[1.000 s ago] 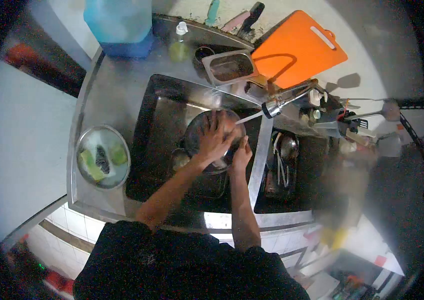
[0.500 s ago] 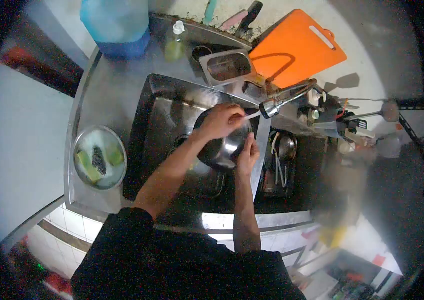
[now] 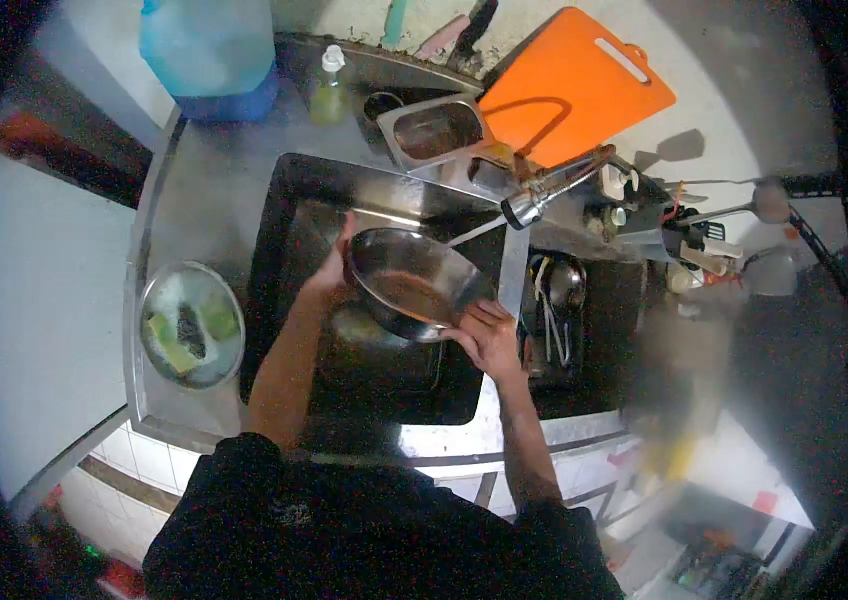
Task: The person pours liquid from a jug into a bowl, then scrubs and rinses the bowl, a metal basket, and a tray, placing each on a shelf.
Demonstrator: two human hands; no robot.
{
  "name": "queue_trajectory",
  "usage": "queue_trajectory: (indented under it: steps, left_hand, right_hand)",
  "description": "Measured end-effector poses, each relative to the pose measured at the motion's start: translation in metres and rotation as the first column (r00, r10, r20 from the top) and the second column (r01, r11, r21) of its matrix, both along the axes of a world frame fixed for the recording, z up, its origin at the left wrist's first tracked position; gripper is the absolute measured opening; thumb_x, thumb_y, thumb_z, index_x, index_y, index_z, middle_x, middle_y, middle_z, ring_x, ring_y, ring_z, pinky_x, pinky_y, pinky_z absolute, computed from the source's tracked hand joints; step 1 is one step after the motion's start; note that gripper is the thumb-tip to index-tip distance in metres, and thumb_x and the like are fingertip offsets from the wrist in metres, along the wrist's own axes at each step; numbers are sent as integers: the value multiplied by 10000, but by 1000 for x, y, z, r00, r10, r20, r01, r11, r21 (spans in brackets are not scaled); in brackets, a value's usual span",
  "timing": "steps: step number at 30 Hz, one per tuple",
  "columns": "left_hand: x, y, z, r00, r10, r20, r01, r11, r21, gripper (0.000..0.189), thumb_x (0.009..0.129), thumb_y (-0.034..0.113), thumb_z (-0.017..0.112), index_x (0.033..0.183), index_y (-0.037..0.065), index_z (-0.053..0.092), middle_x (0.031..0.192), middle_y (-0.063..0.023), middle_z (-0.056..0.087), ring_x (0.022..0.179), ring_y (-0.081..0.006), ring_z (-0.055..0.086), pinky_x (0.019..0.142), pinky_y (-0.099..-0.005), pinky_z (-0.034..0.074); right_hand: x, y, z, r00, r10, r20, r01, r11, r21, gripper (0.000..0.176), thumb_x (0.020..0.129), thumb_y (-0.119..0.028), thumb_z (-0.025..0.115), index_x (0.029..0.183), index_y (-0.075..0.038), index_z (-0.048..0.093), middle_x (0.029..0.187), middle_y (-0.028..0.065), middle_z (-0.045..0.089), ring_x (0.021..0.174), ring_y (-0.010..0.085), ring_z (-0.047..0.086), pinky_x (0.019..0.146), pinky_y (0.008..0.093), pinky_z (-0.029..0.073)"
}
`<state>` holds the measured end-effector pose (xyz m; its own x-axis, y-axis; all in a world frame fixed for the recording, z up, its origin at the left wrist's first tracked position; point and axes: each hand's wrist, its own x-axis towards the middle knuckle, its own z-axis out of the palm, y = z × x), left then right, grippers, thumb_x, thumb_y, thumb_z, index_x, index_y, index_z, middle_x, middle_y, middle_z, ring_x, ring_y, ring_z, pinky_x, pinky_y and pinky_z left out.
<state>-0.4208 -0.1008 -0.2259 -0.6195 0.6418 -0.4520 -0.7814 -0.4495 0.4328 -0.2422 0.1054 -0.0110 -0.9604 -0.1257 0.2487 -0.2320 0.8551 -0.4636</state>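
A round metal bowl (image 3: 414,280) is held tilted over the left sink basin (image 3: 384,385). My left hand (image 3: 336,262) supports its left side, thumb up along the rim. At the lower right rim, my right hand (image 3: 489,335) grips it with the fingers over the edge. Water runs in a thin stream from the faucet head (image 3: 522,210) toward the bowl's upper right side. Left of the basin, a round dish (image 3: 240,335) holds soapy water, green sponges and a dark scrubber.
An orange cutting board (image 3: 584,90) leans on the wall behind a metal container (image 3: 436,133). A soap bottle (image 3: 328,95) and large blue jug (image 3: 209,60) stand at the back left. Utensils lie in the right basin (image 3: 594,350).
The bowl has been turned to show its inside. My left hand has moved from over the bowl to its left side; my right hand has shifted slightly down along the rim.
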Motion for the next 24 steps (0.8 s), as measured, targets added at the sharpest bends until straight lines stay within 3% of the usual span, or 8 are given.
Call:
queue_trajectory:
  steps: [6, 8, 14, 16, 18, 19, 21, 24]
  left_hand:
    - [-10, -31, -9, 841, -500, -206, 419, 843, -338, 221, 847, 297, 512, 863, 93, 595, 826, -28, 611, 744, -152, 586, 580, -276, 492]
    - [24, -24, 66, 943, -242, -230, 136, 908, -397, 203, 850, 262, 496, 824, 93, 605, 784, -44, 611, 687, -153, 581, 620, -270, 471]
    - [68, -1, -99, 945, 20, -326, -70, 988, -141, 238, 875, 216, 508, 726, 67, 618, 769, -53, 615, 733, -160, 589, 723, -294, 467]
    - [75, 17, -60, 979, 111, -173, -137, 979, -148, 308, 902, 253, 522, 682, 57, 613, 759, -52, 608, 745, -160, 586, 738, -280, 460]
    - [82, 22, -25, 554, 181, -813, -378, 924, -52, 294, 888, 258, 539, 692, 57, 626, 757, -58, 610, 745, -170, 589, 748, -289, 466]
    - [81, 26, -50, 690, 123, -714, -205, 978, -29, 233, 840, 225, 568, 687, 62, 635, 768, -56, 614, 757, -187, 595, 772, -305, 469]
    - [70, 13, -25, 774, 62, -631, -241, 949, -203, 188, 805, 208, 579, 721, 53, 642, 766, -54, 613, 757, -196, 596, 784, -313, 467]
    - [55, -6, 89, 970, 183, -159, -205, 969, -136, 163, 718, 188, 591, 798, 50, 628, 771, -53, 594, 753, -219, 587, 784, -341, 465]
  right_hand:
    - [16, 27, -21, 952, 80, 294, -72, 997, -38, 198, 813, -76, 673, 1011, -65, 674, 1054, 131, 661, 1169, 342, 544, 1030, 446, 402]
    - [16, 16, -21, 938, 57, 341, -57, 998, -10, 303, 816, -3, 593, 1106, -56, 664, 1146, 154, 648, 1182, 361, 554, 1040, 439, 403]
    - [-50, 19, -106, 887, -223, 403, 300, 944, -137, 367, 917, -234, 544, 1195, 2, 580, 1071, 244, 655, 1021, 334, 647, 866, 395, 497]
    - [-86, 11, -124, 600, -703, 383, 784, 612, -105, 359, 906, -230, 589, 1176, 4, 554, 1019, 257, 637, 959, 339, 637, 840, 402, 480]
    - [-103, -27, -128, 756, -646, 107, 620, 654, -433, 306, 866, -185, 609, 1101, 9, 576, 990, 224, 605, 944, 407, 569, 829, 482, 448]
    - [-104, -47, -109, 903, -413, -122, 347, 866, -360, 246, 862, -173, 600, 1033, 1, 566, 925, 201, 573, 908, 406, 535, 836, 466, 427]
    - [-87, -49, -113, 977, 134, 166, -103, 978, -182, 325, 860, -140, 582, 1149, -10, 511, 1141, 233, 534, 1074, 434, 501, 928, 519, 396]
    - [-44, -32, -103, 913, 175, 369, -145, 984, -107, 373, 802, -112, 647, 1165, -77, 570, 1157, 171, 574, 1148, 374, 501, 964, 443, 409]
